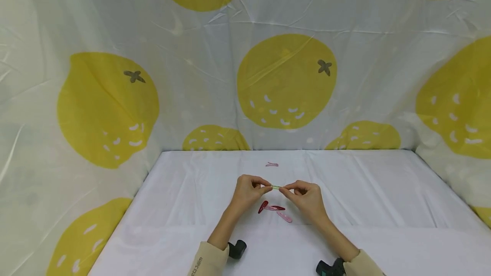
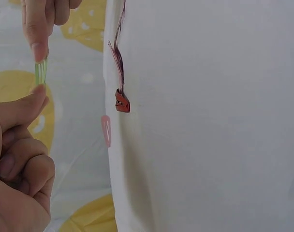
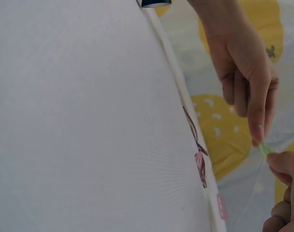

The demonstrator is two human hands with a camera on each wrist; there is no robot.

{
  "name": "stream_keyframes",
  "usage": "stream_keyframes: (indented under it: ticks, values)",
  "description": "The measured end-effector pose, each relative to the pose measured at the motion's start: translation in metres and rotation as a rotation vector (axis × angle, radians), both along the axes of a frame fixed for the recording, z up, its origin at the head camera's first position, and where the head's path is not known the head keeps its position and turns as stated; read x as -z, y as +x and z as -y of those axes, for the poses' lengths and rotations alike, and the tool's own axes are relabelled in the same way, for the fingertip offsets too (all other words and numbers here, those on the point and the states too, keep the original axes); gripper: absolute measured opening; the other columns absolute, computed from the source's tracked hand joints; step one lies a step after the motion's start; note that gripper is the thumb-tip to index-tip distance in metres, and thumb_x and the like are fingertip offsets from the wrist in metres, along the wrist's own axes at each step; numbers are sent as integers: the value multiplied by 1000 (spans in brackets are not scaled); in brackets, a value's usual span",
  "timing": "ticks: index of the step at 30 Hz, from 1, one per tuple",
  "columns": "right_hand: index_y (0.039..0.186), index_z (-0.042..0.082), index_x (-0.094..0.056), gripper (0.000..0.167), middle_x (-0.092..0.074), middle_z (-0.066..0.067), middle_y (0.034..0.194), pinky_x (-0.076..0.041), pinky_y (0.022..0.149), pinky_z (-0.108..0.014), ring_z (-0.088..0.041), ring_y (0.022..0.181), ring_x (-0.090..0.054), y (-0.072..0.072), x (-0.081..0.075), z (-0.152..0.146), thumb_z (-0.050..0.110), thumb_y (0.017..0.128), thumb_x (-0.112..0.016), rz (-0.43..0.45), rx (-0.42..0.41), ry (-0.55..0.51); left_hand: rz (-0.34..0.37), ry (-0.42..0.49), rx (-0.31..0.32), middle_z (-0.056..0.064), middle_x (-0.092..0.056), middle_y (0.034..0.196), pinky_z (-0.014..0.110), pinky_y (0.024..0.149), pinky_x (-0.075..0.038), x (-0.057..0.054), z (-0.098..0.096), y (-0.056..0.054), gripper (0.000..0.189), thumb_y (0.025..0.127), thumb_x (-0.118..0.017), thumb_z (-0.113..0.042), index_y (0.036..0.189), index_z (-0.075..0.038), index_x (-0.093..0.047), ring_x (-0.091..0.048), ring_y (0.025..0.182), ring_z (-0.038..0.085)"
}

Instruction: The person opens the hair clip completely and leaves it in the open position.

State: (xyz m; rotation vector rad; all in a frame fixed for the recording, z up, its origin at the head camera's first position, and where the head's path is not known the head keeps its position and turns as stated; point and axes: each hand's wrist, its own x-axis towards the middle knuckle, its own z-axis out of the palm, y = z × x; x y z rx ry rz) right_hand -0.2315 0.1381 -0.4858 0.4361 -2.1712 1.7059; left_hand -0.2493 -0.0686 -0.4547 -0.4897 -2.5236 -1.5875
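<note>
A small light-green hair clip (image 1: 275, 187) is held up over the white table, one end in each hand. My left hand (image 1: 246, 191) pinches its left end between thumb and forefinger, while my right hand (image 1: 308, 198) pinches the other end the same way. In the left wrist view, thin green bars of the clip (image 2: 41, 72) show between the two sets of fingertips. Just below the hands lies a loose group of snap hair clips: a dark red one (image 1: 262, 207), another dark red one (image 1: 278, 208) overlapping a pink one, and a separate pink one (image 1: 284, 217).
Farther back on the white-covered table (image 1: 356, 191) lies a single pink hair clip (image 1: 272, 164). A pale curtain (image 1: 207, 76) printed with yellow lemons hangs behind and at both sides. Black wrist devices (image 1: 238, 249) sit at the sleeve cuffs.
</note>
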Motion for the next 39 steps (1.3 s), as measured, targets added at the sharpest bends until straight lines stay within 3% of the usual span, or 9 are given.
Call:
stream_keyframes:
  ticks: [6,13,21,29,39]
  values:
    - [83,9,-82,7,-31,-3,50,-24,45,-19,3,48,-27,0,0,1,9,80,-88,3,20,0,-10,-3,-15,0,-57,60,17,51,-30,0,1,-1,4,83,-85,-3,82,0,-82,-39,55,4]
    - [85,0,-80,5,-29,-4,51,-22,44,-20,4,48,-24,0,1,2,0,82,-85,43,31,29,13,-10,12,-3,-54,60,17,51,-32,1,2,-1,5,85,-83,-5,85,0,-82,-40,56,5]
    - [88,10,-83,8,-34,3,55,-25,49,-17,1,51,-28,0,1,0,16,85,-86,147,23,26,18,-16,11,-5,-48,57,17,51,-31,2,4,0,5,84,-83,-3,84,1,-81,-39,54,5]
    - [87,14,-83,6,-39,4,53,-26,48,-18,-2,50,-31,-2,3,0,18,84,-87,202,35,-5,22,-26,29,-5,-45,56,17,50,-29,2,5,-1,4,84,-83,-3,85,0,-82,-37,54,4]
    - [90,10,-83,12,-46,4,63,-33,55,-20,-6,63,-42,-8,-1,1,21,85,-86,327,89,33,26,-26,18,-3,-50,57,17,51,-29,1,6,-8,4,83,-85,-3,82,0,-82,-39,54,4]
